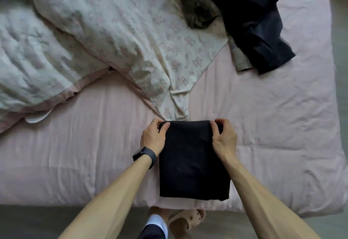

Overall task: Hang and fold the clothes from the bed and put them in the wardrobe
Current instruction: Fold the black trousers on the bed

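Bare forearms reach in from bottom edge, black watch band on left wrist; beige foam slipper on floor below. Left hand and right hand each pinch far corner of black folded fabric rectangle, thumbs on top. Rectangle lies flat on pink bed sheet, near front edge. Dark navy garment and olive-grey garment heaped far right, unfolded, beside floral duvet. Step, likely: folding black piece, nearly finished. Next move probably calls for drawing far edge evenly toward near edge, or lifting for wardrobe, not in view.
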`<action>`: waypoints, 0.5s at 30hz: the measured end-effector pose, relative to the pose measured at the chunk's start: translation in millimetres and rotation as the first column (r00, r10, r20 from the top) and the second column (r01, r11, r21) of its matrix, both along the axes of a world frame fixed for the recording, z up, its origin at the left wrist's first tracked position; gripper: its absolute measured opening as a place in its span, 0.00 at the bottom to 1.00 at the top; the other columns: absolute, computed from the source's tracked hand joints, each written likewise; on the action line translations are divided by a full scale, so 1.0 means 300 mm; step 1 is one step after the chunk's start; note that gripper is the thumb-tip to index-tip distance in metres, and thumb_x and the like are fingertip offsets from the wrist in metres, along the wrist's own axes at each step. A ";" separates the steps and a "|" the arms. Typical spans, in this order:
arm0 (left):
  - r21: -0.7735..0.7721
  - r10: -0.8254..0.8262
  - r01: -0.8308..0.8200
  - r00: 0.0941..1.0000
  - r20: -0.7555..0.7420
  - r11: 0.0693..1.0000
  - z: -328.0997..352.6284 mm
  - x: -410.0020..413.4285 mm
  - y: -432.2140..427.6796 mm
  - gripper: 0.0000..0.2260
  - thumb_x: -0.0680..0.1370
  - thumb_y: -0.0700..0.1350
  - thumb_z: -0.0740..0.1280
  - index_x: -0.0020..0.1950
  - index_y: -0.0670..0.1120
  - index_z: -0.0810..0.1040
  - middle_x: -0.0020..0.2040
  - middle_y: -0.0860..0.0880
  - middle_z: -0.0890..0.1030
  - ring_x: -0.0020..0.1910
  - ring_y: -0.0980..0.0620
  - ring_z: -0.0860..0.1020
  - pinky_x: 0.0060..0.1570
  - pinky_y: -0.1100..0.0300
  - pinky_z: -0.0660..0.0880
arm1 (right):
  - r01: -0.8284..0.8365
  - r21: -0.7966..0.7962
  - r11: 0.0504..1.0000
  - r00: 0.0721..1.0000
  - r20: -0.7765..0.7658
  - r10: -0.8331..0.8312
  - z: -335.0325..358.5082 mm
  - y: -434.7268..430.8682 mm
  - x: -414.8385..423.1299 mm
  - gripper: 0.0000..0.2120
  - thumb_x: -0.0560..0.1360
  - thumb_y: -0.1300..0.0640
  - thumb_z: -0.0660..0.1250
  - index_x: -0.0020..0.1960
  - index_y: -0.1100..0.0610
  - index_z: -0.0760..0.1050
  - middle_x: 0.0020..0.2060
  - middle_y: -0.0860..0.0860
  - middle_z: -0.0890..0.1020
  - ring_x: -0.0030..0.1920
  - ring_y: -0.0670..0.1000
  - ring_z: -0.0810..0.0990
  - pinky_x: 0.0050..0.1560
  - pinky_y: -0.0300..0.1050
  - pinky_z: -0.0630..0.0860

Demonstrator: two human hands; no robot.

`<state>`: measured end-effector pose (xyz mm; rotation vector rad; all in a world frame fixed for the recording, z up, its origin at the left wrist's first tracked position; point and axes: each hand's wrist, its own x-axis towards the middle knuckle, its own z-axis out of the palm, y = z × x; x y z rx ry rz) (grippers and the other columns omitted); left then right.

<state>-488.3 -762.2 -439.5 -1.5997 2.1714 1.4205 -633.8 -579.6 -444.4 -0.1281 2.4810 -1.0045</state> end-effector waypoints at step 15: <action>-0.456 -0.636 0.685 0.718 0.285 0.569 -0.060 0.090 0.302 0.33 0.79 0.58 0.56 0.82 0.54 0.49 0.82 0.47 0.47 0.81 0.46 0.44 0.77 0.45 0.39 | -0.432 0.521 0.736 0.708 -0.310 0.634 -0.036 0.101 0.258 0.28 0.81 0.45 0.55 0.81 0.44 0.58 0.82 0.53 0.53 0.81 0.55 0.52 0.78 0.63 0.50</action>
